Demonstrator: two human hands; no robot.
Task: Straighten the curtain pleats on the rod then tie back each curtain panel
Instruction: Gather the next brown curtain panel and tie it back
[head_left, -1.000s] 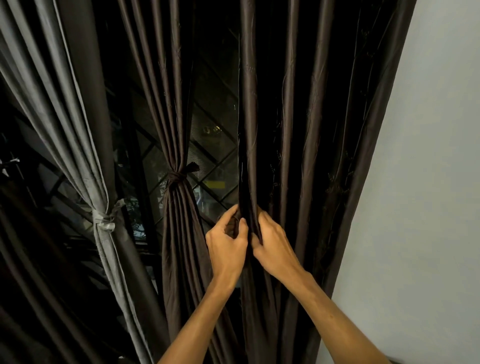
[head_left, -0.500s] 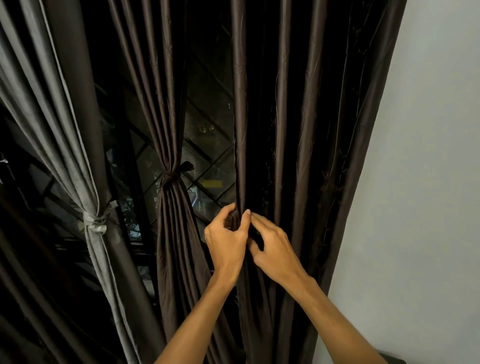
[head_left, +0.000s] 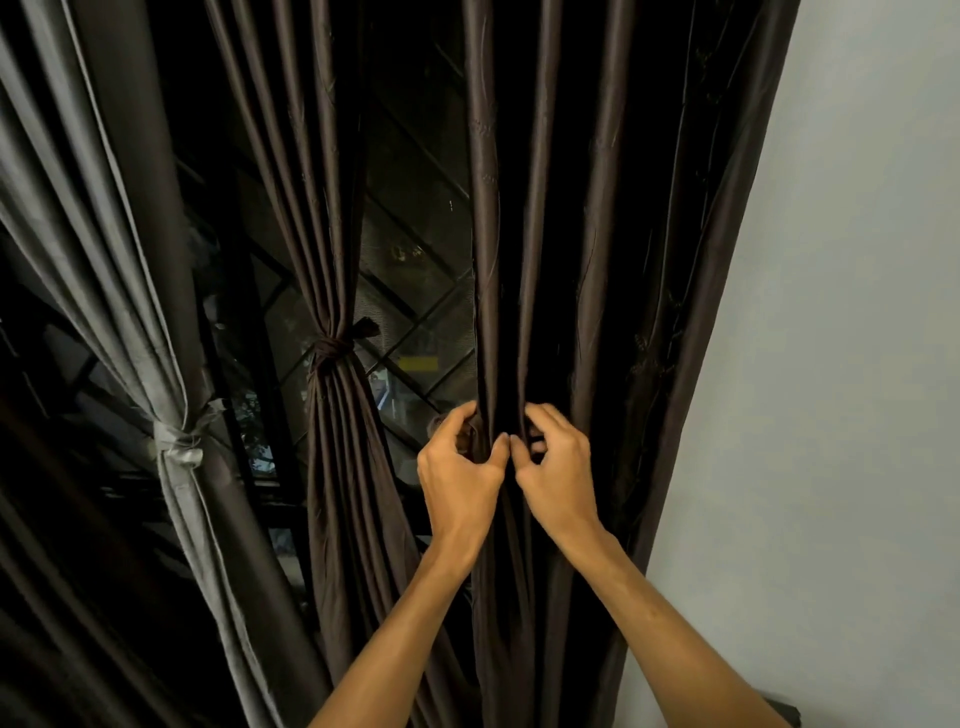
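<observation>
A dark brown curtain panel (head_left: 602, 249) hangs loose in long pleats beside the wall on the right. My left hand (head_left: 457, 473) grips its left edge fold at about mid height. My right hand (head_left: 558, 475) pinches the neighbouring pleat, thumbs nearly touching. To the left, a second brown panel (head_left: 337, 467) is gathered and knotted with a brown tie (head_left: 332, 347). Further left a grey panel (head_left: 119, 291) is bound with a grey tie (head_left: 179, 441). The rod is out of view above.
A pale wall (head_left: 852, 364) runs down the right side, close to the loose panel. Behind the curtains stands a dark window with a diamond-pattern grille (head_left: 415, 291). A dark object (head_left: 779, 709) shows at the bottom right corner.
Both hands shifted slightly up the loose panel and regripped its folds; my right fingers now curl around a pleat. The view has drifted a little leftward.
</observation>
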